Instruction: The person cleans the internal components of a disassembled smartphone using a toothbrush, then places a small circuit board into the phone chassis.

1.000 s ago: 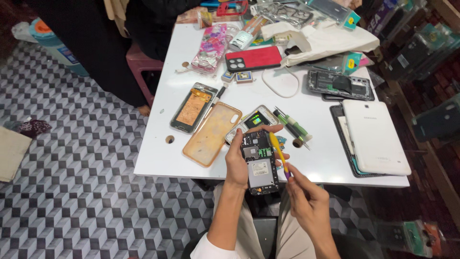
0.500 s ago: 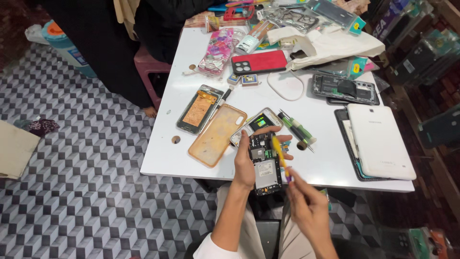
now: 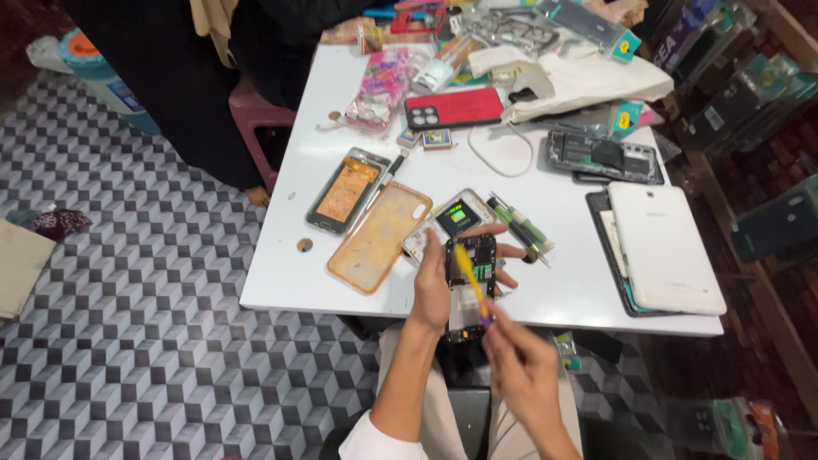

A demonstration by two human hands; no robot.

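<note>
The left hand holds an opened phone just over the near edge of the white table, fingers wrapped around its sides. The right hand pinches a yellow tool, tip on the phone's insides, I think. A clear orange case lies beside them.

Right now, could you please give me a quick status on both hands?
Left hand grips opened black phone. Right hand holds yellow screwdriver over it. Nothing blocking.
</note>
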